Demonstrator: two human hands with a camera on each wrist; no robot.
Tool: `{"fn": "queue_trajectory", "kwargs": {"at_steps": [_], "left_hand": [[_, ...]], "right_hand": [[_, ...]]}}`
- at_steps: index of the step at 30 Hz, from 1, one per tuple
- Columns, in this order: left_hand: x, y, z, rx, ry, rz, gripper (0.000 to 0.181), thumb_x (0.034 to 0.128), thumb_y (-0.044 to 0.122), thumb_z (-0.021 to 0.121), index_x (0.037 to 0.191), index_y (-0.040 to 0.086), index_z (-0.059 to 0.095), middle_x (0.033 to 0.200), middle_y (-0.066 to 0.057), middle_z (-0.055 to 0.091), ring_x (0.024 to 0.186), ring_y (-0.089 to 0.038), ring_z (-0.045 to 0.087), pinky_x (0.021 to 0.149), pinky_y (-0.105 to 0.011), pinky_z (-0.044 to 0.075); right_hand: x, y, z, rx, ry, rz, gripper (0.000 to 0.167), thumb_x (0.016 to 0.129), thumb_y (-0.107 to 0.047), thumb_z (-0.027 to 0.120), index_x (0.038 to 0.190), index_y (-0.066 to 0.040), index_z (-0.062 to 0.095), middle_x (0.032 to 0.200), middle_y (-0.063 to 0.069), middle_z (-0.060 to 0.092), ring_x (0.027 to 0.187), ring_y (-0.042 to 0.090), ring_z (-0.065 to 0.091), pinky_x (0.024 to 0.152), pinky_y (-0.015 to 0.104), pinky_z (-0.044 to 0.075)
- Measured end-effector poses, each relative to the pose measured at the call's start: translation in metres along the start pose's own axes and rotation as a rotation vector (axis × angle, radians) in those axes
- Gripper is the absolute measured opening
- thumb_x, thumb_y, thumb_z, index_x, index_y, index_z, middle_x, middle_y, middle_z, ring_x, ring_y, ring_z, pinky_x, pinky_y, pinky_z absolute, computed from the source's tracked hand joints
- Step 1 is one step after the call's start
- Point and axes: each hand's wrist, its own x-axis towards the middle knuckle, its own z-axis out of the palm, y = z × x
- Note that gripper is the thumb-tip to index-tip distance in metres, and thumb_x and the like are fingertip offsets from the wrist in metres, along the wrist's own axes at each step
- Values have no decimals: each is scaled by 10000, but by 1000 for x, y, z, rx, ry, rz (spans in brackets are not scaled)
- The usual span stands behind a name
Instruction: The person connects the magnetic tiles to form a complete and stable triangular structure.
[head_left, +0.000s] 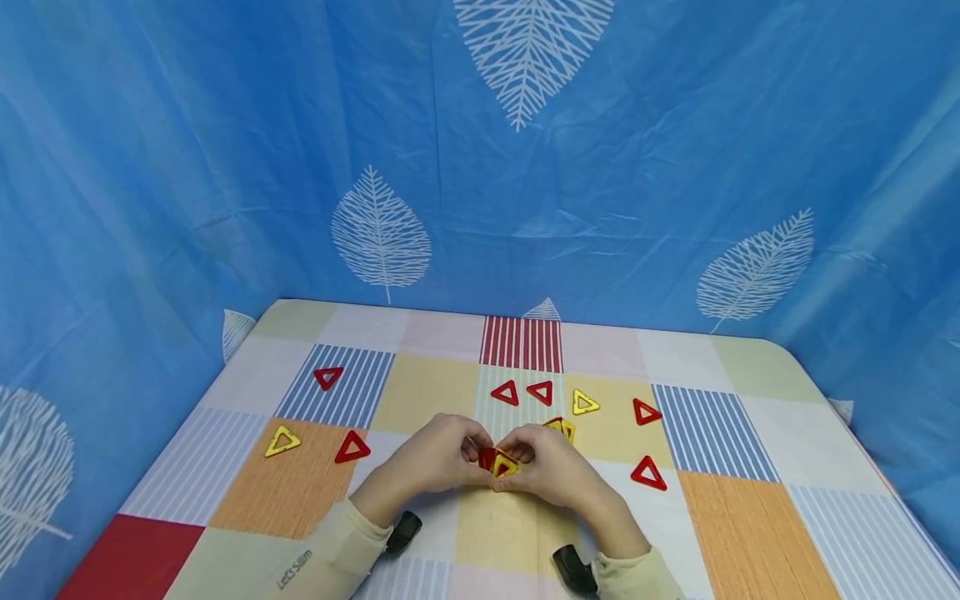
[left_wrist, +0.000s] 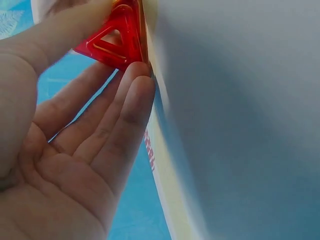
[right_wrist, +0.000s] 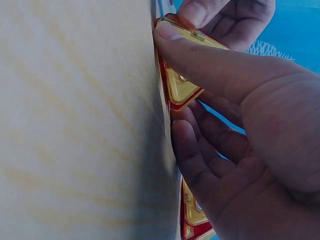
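At the middle of the table both hands meet around a small cluster of triangular plastic tiles. My left hand pinches a red triangle tile between thumb and fingers, its outer fingers resting low at the table surface. From the other side my right hand grips a yellow triangle tile, thumb across its face; red edges show behind it. The tiles stand tilted against each other, and fingers partly hide where they join. Just beyond the right hand is another yellow-and-red tile group, partly covered by that hand.
Loose red triangles, such as one at left and one at right, lie flat around the patchwork tablecloth. Yellow triangles lie at left and behind the hands. A blue leaf-print curtain encloses the table.
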Motion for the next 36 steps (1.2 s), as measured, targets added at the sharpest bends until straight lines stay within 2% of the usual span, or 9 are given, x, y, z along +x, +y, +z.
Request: {"fn": "queue_trajectory", "kwargs": {"at_steps": [10, 16, 21, 25, 30, 36], "left_hand": [[1, 0, 1, 20, -5, -5, 298, 741, 146, 910, 990, 83, 759, 830, 16, 619, 735, -101, 578, 650, -238, 482], [0, -1, 2, -76, -18, -6, 307, 765, 47, 868, 1021, 38, 698, 850, 9, 669, 771, -103, 645, 700, -231, 526], [-2, -2, -4, -147, -32, -41, 307, 774, 52, 853, 956, 69, 606, 887, -5, 668, 823, -115, 671, 736, -264, 539], [-6, -4, -14, -119, -39, -63, 304, 777, 70, 860, 925, 75, 595, 885, -19, 653, 810, -122, 651, 720, -302, 536], [-11, -12, -35, -73, -51, -99, 298, 766, 73, 875, 939, 73, 633, 920, -31, 642, 792, -158, 620, 644, -317, 516], [-23, -38, -66, -79, -37, -124, 352, 743, 80, 895, 1013, 82, 670, 991, -59, 641, 864, -249, 597, 680, -349, 506]], "right_hand": [[-1, 1, 1, -8, 1, 19, 361, 738, -268, 920, 980, -125, 695, 871, -79, 617, 822, 121, 587, 744, 292, 501], [0, 0, 1, -1, 1, 0, 439, 744, -256, 919, 1080, -94, 687, 889, -63, 606, 822, 126, 577, 735, 284, 497], [-1, -1, 0, -18, -5, -21, 438, 749, -247, 916, 1095, -94, 696, 871, -52, 584, 787, 139, 562, 687, 274, 486], [-1, -1, -1, -34, -4, -6, 430, 746, -271, 917, 1073, -100, 695, 865, -52, 586, 775, 139, 562, 673, 275, 486], [-2, -1, -4, -48, 0, 26, 440, 746, -290, 915, 1077, -106, 691, 865, -56, 584, 770, 133, 558, 674, 278, 484], [-3, -1, -6, -55, -2, 45, 458, 741, -290, 919, 1089, -97, 692, 864, -53, 582, 772, 144, 557, 677, 282, 485]]}}
